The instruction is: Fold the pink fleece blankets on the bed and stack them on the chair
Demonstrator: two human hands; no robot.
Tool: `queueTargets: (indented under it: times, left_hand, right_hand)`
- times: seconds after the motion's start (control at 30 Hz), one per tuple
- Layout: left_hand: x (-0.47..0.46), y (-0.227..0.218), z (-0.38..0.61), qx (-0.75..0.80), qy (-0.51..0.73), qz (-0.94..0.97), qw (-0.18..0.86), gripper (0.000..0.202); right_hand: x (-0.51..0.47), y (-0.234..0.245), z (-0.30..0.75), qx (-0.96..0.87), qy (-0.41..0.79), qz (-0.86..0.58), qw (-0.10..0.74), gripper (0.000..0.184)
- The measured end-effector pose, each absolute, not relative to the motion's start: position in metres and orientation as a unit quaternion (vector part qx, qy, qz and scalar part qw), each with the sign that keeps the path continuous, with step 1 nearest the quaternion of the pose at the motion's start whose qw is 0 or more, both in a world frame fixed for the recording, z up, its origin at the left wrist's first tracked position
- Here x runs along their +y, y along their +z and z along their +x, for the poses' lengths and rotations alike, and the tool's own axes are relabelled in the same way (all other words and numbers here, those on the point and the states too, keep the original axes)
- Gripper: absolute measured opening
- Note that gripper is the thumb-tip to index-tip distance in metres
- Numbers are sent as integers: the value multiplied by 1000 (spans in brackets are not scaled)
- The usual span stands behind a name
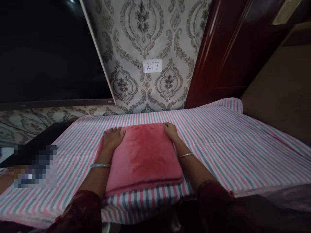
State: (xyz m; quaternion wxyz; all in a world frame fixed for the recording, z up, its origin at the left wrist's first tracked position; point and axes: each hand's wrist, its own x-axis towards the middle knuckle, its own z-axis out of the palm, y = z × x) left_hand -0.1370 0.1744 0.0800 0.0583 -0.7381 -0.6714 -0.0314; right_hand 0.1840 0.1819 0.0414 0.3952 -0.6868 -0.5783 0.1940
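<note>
A folded pink plush cloth [148, 155] lies as a thick, nearly square stack on a striped sheet [218, 142]. Its layered edge faces me. My left hand [113, 138] rests flat on the cloth's far left corner, fingers spread. At the far right corner, my right hand [170, 130] has its fingers curled over the cloth's edge. Each wrist wears a bangle.
Patterned wallpaper with a paper label [152, 66] reading 277 rises behind the sheet. A large dark screen [48, 51] stands at the left, a dark red wooden panel [218, 55] at the right. A pixelated patch [35, 166] covers something at the left edge.
</note>
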Motion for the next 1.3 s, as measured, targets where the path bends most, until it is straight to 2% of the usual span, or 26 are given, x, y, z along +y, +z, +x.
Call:
queueTargets:
  times: [0.2,0.5,0.67,0.8,1.1,1.3]
  left_hand:
    - [171,85,-134,-676,-29,-734,61,60]
    - [175,82,-136,-678,-29,-731,68,59]
    - [178,81,-137,-684,-15,-726,64,60]
    - [180,80,-138,-683,-12,-727,70,60]
    - [178,83,-136,-684,-10,-725,73,57]
    - [177,83,-136,-685,-6,-725,66,60]
  right_hand:
    - [196,30,206,-561,278,-644,440,34]
    - [229,29,215,-587,353,-590,427,27]
    - [239,26,211,-598,317,-596,431,9]
    - [241,23,206,-608,271,-605,437,11]
    - [235,25,202,-638,236,-573,457,4]
    - [233,25,204,-616,202,-595,475,9]
